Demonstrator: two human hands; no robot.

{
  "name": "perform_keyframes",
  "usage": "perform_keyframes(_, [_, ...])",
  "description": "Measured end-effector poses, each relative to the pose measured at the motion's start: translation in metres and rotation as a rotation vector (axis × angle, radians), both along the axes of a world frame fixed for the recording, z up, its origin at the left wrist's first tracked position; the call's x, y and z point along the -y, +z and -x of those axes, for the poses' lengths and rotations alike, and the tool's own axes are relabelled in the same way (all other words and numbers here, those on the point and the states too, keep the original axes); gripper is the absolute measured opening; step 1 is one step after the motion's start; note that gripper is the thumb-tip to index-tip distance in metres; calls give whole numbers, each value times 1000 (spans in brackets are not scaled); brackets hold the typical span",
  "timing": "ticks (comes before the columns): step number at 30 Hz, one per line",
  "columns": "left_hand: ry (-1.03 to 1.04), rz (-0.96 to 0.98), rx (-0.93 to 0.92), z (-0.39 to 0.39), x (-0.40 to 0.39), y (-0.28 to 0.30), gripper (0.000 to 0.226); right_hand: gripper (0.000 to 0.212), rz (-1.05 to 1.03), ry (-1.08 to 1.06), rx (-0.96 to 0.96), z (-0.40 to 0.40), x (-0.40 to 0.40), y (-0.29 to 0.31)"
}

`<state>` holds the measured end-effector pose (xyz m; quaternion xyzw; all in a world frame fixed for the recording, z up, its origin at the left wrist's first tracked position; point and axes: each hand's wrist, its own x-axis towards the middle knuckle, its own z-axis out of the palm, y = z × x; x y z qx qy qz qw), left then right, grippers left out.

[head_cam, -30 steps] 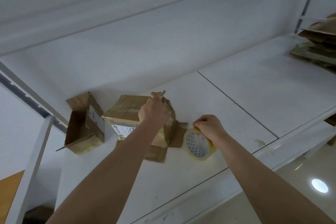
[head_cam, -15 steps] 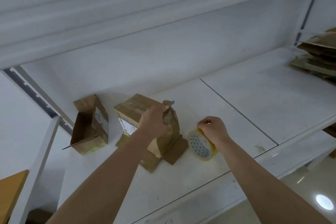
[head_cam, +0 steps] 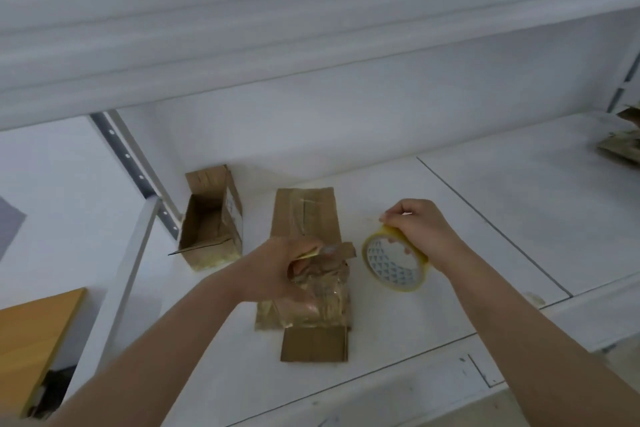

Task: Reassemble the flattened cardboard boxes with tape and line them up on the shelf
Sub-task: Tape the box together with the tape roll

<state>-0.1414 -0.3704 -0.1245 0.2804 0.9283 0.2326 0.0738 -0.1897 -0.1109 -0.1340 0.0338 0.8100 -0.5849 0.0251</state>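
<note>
Since the earlier frame, the cardboard box (head_cam: 306, 253) has been turned and laid down along the shelf (head_cam: 502, 218); it is now seen lying lengthwise, with one flap spread flat toward the front edge of the shelf. The roll of tape (head_cam: 394, 262) is found just to the right of this box, standing on its edge. It is gripped from above by the right hand (head_cam: 415, 229), whose fingers are curled over the yellow rim. The left hand (head_cam: 277, 267) is closed on the near part of the box, where a yellowish strip, probably the free end of the tape, seems to be pinched against the crumpled old tape; this cannot be told for sure.

To the left of the box, an assembled box (head_cam: 211, 222) is standing open. Far to the right of the box, flattened cardboard (head_cam: 621, 146) is stacked.

The box is judged to be light and thin, worn and easily dented, and slippery where old film covers it. It should be held at the folded edges, not at the loose flaps. The tape is sticky and thin, so its end should be kept stretched.
</note>
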Motion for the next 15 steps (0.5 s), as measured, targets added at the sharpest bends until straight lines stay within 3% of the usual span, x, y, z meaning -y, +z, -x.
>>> perform_keyframes(2, [90, -174, 14, -3, -1, -3, 60, 19, -48, 15, -12, -4, 7, 4])
perform_keyframes(5, [259, -352, -40, 0, -9, -9, 42, 17, -97, 44, -21, -10, 9, 12])
perform_keyframes(10, [358, -340, -84, 7, -24, -5, 19, 11, -161, 109, -22, -24, -2, 27])
perform_keyframes(15, [451, -365, -134, 9, -42, 3, 40, 10, -184, 175, -46, -35, -12, 42])
